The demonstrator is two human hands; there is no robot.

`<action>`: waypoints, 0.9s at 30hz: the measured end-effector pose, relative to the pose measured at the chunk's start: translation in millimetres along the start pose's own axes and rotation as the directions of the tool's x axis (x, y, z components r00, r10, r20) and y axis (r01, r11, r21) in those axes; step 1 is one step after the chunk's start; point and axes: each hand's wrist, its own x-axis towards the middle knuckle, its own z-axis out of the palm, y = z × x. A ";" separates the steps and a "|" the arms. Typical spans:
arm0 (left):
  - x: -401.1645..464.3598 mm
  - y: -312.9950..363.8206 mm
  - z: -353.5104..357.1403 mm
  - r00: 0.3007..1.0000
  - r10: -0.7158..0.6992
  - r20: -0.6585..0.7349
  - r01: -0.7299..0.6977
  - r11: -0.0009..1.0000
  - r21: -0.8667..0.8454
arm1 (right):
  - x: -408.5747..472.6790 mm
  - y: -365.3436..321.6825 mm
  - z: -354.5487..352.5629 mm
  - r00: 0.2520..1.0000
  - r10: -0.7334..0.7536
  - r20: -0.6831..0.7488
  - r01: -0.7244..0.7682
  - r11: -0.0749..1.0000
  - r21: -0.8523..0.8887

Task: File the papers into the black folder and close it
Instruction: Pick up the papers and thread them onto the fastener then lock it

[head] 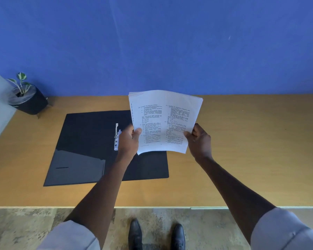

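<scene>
On the desk [242, 150] the black folder [83, 141] lies open and flat, its metal clip [116, 137] bare. Above its right half the papers [165, 121] hang in the air, light and floppy, bowing at the top. The left hand [129, 139] and right hand [200, 138] each pinch a lower corner; a grip further up the side edges would probably stop the sag.

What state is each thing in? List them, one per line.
Folder: open, flat on the desk.
Clip: bare, no papers on it.
Papers: held up over the folder's right side, not filed.
Left hand: gripping the papers' left edge.
Right hand: gripping their right edge.
Plant: upright.
</scene>
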 end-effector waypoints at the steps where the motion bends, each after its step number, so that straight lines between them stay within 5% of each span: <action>1: -1.2 -0.6 -3.6 1.000 0.007 -0.005 -0.007 1.000 0.007 | -0.3 -1.7 1.8 1.000 0.005 0.007 -0.005 1.000 -0.004; 27: -11.1 -35.1 -25.9 1.000 -0.025 -0.002 0.024 0.945 0.327 | -17.6 4.7 18.8 0.997 -0.035 0.072 0.054 0.959 -0.277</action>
